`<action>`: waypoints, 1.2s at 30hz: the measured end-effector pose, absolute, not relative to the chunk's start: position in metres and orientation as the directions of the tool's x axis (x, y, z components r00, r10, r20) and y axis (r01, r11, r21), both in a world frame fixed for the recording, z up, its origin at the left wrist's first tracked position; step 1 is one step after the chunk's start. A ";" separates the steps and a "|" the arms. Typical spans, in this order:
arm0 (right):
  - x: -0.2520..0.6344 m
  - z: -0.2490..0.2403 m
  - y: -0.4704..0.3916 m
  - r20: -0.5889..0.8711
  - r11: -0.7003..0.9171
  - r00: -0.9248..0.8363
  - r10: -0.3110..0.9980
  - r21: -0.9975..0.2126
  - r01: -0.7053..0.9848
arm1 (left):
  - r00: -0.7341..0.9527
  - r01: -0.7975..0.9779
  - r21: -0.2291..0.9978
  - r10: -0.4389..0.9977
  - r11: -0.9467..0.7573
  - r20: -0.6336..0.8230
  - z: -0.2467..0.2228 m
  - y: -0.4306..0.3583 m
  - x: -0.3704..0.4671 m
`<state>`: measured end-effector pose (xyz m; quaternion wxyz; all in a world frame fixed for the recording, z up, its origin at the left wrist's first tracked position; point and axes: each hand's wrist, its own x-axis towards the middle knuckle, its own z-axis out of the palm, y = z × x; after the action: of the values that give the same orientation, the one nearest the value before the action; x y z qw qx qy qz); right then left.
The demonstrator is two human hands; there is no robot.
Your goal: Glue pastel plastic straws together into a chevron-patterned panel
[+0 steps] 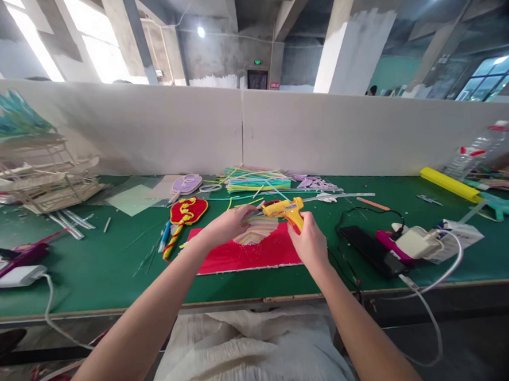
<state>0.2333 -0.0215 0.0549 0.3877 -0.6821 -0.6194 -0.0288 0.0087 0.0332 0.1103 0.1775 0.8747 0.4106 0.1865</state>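
My right hand is wrapped round the handle of a yellow glue gun, whose nozzle points left. A clear glue stick sticks out from its back. My left hand is closed near the nozzle, with its fingertips together; what it pinches, if anything, is too small to make out. Below both hands a red sheet lies on the green table. On the sheet sits a striped pastel piece, partly covered by my left hand and the gun.
Coloured strips are piled behind the sheet. A red-and-yellow fan shape lies to its left. At the right are a black phone, a power strip with cables and a yellow roll. A white partition stands behind.
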 end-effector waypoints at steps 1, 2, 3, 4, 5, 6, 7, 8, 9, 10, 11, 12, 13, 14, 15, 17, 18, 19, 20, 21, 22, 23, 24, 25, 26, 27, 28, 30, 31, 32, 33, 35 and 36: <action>0.233 0.055 -0.022 0.521 0.066 0.232 0.822 -0.490 0.869 | 0.594 0.651 0.461 0.783 -0.602 0.183 0.110 0.033 0.009; 0.233 0.055 -0.022 0.520 0.061 0.233 0.822 -0.487 0.871 | 0.594 0.653 0.458 0.783 -0.603 0.186 0.109 0.034 0.008; 0.233 0.056 -0.022 0.517 0.056 0.234 0.823 -0.485 0.873 | 0.591 0.656 0.455 0.784 -0.603 0.187 0.109 0.034 0.008; 0.233 0.056 -0.022 0.514 0.050 0.236 0.825 -0.482 0.875 | 0.589 0.658 0.453 0.786 -0.602 0.188 0.109 0.034 0.008; 0.233 0.056 -0.022 0.511 0.045 0.238 0.826 -0.480 0.876 | 0.588 0.659 0.453 0.787 -0.601 0.188 0.109 0.034 0.008; 0.232 0.057 -0.022 0.509 0.041 0.238 0.827 -0.478 0.877 | 0.588 0.658 0.454 0.787 -0.600 0.188 0.109 0.034 0.008; 0.232 0.057 -0.022 0.507 0.038 0.239 0.828 -0.477 0.878 | 0.589 0.656 0.456 0.786 -0.601 0.189 0.109 0.034 0.009; 0.232 0.057 -0.022 0.504 0.036 0.240 0.829 -0.477 0.878 | 0.589 0.655 0.457 0.785 -0.602 0.191 0.110 0.034 0.009; 0.232 0.057 -0.022 0.502 0.034 0.241 0.831 -0.478 0.878 | 0.588 0.654 0.457 0.785 -0.602 0.192 0.110 0.033 0.009; 0.232 0.057 -0.022 0.500 0.034 0.240 0.832 -0.478 0.878 | 0.587 0.656 0.456 0.786 -0.601 0.193 0.111 0.033 0.010; 0.231 0.057 -0.022 0.499 0.035 0.237 0.833 -0.477 0.878 | 0.585 0.658 0.454 0.788 -0.600 0.192 0.111 0.032 0.010; 0.231 0.057 -0.022 0.498 0.035 0.236 0.835 -0.476 0.879 | 0.584 0.660 0.452 0.788 -0.600 0.192 0.112 0.032 0.010; 0.231 0.057 -0.022 0.496 0.035 0.234 0.836 -0.474 0.880 | 0.585 0.661 0.449 0.788 -0.601 0.193 0.112 0.032 0.010; 0.231 0.056 -0.022 0.495 0.034 0.233 0.837 -0.473 0.881 | 0.585 0.662 0.447 0.787 -0.602 0.194 0.112 0.032 0.010; 0.230 0.057 -0.022 0.495 0.033 0.233 0.837 -0.471 0.882 | 0.585 0.662 0.446 0.787 -0.602 0.195 0.112 0.032 0.010; 0.230 0.057 -0.023 0.494 0.029 0.236 0.837 -0.470 0.882 | 0.583 0.662 0.449 0.789 -0.600 0.194 0.111 0.032 0.010; 0.230 0.058 -0.023 0.493 0.028 0.237 0.837 -0.470 0.882 | 0.583 0.661 0.452 0.790 -0.598 0.192 0.111 0.032 0.010; 0.229 0.058 -0.023 0.493 0.026 0.238 0.837 -0.470 0.882 | 0.584 0.660 0.455 0.789 -0.598 0.189 0.110 0.032 0.010; 0.229 0.059 -0.023 0.491 0.024 0.239 0.837 -0.470 0.882 | 0.585 0.658 0.458 0.789 -0.597 0.188 0.110 0.033 0.010; 0.229 0.060 -0.023 0.489 0.021 0.241 0.838 -0.470 0.883 | 0.586 0.656 0.459 0.788 -0.599 0.188 0.109 0.033 0.009; 0.229 0.060 -0.024 0.486 0.017 0.242 0.840 -0.469 0.883 | 0.588 0.655 0.460 0.787 -0.600 0.189 0.109 0.033 0.009; 0.228 0.060 -0.024 0.482 0.013 0.242 0.842 -0.467 0.884 | 0.588 0.656 0.459 0.787 -0.599 0.188 0.109 0.033 0.010; 0.228 0.061 -0.024 0.479 0.010 0.242 0.844 -0.466 0.885 | 0.586 0.658 0.458 0.789 -0.598 0.187 0.109 0.033 0.010; 0.228 0.061 -0.024 0.477 0.010 0.241 0.845 -0.464 0.886 | 0.583 0.660 0.457 0.790 -0.596 0.187 0.109 0.033 0.010; 0.228 0.061 -0.024 0.477 0.012 0.238 0.846 -0.464 0.886 | 0.582 0.662 0.456 0.792 -0.594 0.187 0.109 0.033 0.010; 0.229 0.060 -0.023 0.479 0.016 0.236 0.846 -0.464 0.886 | 0.581 0.663 0.456 0.792 -0.594 0.188 0.109 0.033 0.010; 0.229 0.060 -0.023 0.482 0.020 0.234 0.845 -0.464 0.885 | 0.580 0.662 0.457 0.792 -0.594 0.190 0.110 0.033 0.010; 0.229 0.059 -0.023 0.485 0.023 0.234 0.843 -0.466 0.885 | 0.585 0.653 0.464 0.788 -0.598 0.192 0.110 0.033 0.010; 0.230 0.059 -0.023 0.485 0.021 0.235 0.842 -0.466 0.884 | 0.588 0.649 0.468 0.786 -0.600 0.192 0.110 0.033 0.010; 0.230 0.059 -0.023 0.483 0.019 0.237 0.843 -0.467 0.884 | 0.589 0.646 0.471 0.785 -0.600 0.192 0.110 0.033 0.010; 0.230 0.060 -0.023 0.480 0.016 0.239 0.844 -0.468 0.884 | 0.589 0.645 0.473 0.785 -0.600 0.192 0.110 0.033 0.010; 0.231 0.060 -0.024 0.472 0.011 0.240 0.848 -0.470 0.883 | 0.587 0.645 0.476 0.786 -0.598 0.193 0.110 0.034 0.010; 0.231 0.060 -0.024 0.468 0.010 0.240 0.850 -0.470 0.882 | 0.587 0.644 0.477 0.786 -0.598 0.193 0.110 0.034 0.010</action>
<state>0.2312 -0.0239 0.0604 0.3543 -0.7032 -0.6160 -0.0226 0.0098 0.0342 0.1098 0.1814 0.8720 0.4102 0.1960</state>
